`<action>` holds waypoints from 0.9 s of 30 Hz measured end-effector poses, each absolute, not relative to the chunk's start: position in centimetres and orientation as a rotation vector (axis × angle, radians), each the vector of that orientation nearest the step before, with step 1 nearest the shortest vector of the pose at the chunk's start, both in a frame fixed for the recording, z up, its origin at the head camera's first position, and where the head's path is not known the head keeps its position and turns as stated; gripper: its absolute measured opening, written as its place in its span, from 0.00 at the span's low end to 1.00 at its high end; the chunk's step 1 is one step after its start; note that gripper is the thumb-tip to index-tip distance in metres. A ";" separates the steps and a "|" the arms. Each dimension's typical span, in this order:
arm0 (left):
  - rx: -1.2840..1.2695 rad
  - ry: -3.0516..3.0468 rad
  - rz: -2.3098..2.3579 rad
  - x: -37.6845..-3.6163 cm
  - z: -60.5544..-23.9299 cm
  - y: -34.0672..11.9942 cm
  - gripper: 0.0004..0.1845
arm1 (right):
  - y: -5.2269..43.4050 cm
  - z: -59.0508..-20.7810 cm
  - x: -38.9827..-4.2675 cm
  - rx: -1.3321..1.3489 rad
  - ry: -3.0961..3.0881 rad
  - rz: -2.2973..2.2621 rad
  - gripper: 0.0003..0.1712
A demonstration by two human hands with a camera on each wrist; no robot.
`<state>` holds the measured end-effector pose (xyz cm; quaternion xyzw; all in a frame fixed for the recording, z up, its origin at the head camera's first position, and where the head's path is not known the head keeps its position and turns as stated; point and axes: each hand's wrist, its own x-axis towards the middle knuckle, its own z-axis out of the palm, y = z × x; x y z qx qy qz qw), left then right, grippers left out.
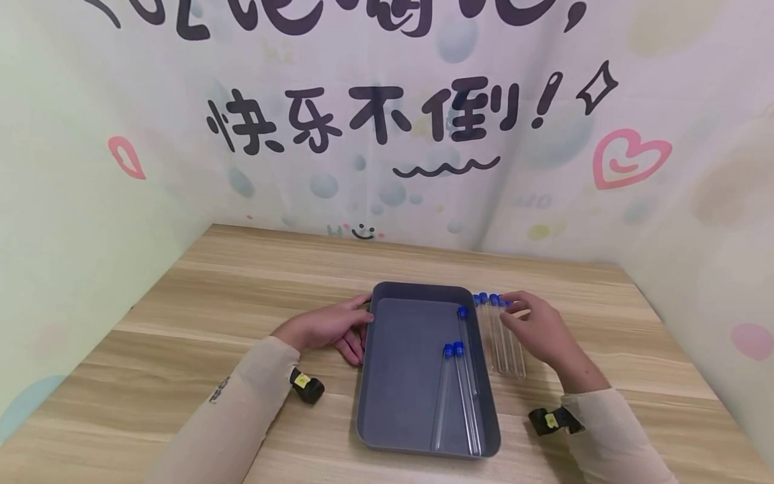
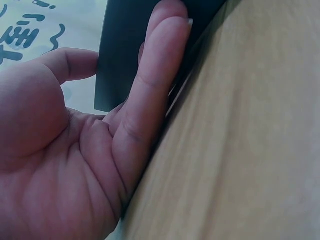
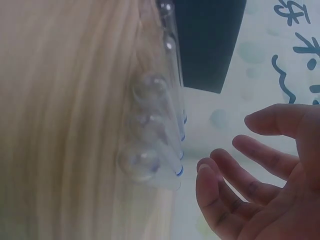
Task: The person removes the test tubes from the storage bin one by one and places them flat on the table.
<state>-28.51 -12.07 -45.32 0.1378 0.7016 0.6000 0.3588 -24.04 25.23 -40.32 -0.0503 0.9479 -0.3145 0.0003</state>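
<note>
A grey rectangular tray [image 1: 399, 376] lies on the table. Inside, toward its right side, are three clear test tubes [image 1: 443, 396] with blue caps. My left hand [image 1: 336, 327] rests against the tray's left wall; the left wrist view shows its fingers [image 2: 150, 85] lying along the wall and the thumb touching the rim. Several more capped test tubes [image 1: 512, 349] lie side by side just right of the tray. Over their cap ends is my right hand [image 1: 538, 328], its fingers loosely bent. In the right wrist view nothing sits between that thumb and the fingers [image 3: 240, 175].
The wood-grain table [image 1: 242, 296] extends on both sides of the tray. Behind it hangs a pale printed cloth [image 1: 363, 195] with dark lettering. A black strap with a yellow tag [image 1: 307, 386] is on the left wrist, and a similar strap [image 1: 553, 421] on the right.
</note>
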 end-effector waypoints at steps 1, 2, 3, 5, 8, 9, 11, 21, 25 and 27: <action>0.356 1.811 1.547 -28.5 -45.3 -12.1 0.33 | 25.1 -40.3 -24.0 -0.159 2.976 -0.988 0.24; 0.358 1.811 1.548 -28.5 -45.3 -12.0 0.33 | 25.0 -40.3 -24.0 -0.164 2.973 -0.989 0.24; 0.360 1.814 1.546 -28.5 -45.3 -12.0 0.33 | 24.9 -40.3 -24.0 -0.172 2.971 -0.989 0.24; 0.364 1.816 1.545 -28.4 -45.2 -12.0 0.33 | 24.7 -40.4 -23.9 -0.193 2.971 -0.988 0.24; 0.367 1.817 1.546 -28.4 -45.2 -12.0 0.33 | 24.3 -40.4 -23.8 -0.223 2.970 -0.986 0.23; 0.365 1.817 1.545 -28.4 -45.2 -12.1 0.33 | 24.2 -40.4 -23.8 -0.230 2.972 -0.986 0.23; 0.365 1.815 1.547 -28.4 -45.3 -12.1 0.33 | 24.0 -40.4 -23.8 -0.240 2.974 -0.988 0.23; 0.350 1.819 1.554 -28.4 -45.3 -12.0 0.33 | 23.2 -40.4 -23.5 -0.260 2.977 -0.992 0.22; 0.348 1.823 1.554 -28.4 -45.3 -12.0 0.34 | 22.9 -40.4 -23.4 -0.269 2.978 -0.983 0.22; 0.346 1.824 1.552 -28.4 -45.3 -12.0 0.34 | 22.7 -40.4 -23.3 -0.270 2.974 -0.986 0.22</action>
